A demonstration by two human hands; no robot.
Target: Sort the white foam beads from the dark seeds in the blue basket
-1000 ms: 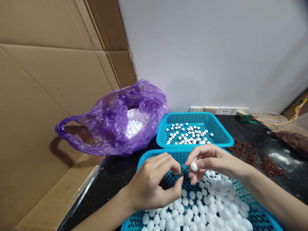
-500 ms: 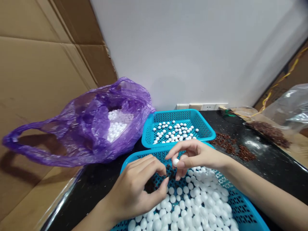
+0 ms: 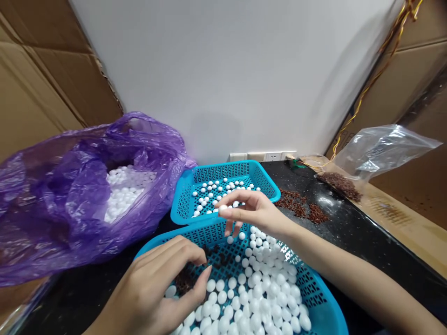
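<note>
White ball (image 3: 222,209) between right fingers (image 3: 240,214)

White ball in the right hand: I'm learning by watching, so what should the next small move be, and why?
Probably ease the right hand forward and release the white ball into the far blue basket: it is pinched close to that basket, where similar balls lie scattered.

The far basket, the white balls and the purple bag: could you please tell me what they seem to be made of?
Far basket: likely moulded plastic with a slight sheen, judging by its perforated walls.
White balls: smooth, softly shining, perhaps plastic or foam; the look leaves it open.
Purple bag: apparently thin, glossy plastic film, crinkled and partly translucent.
</note>
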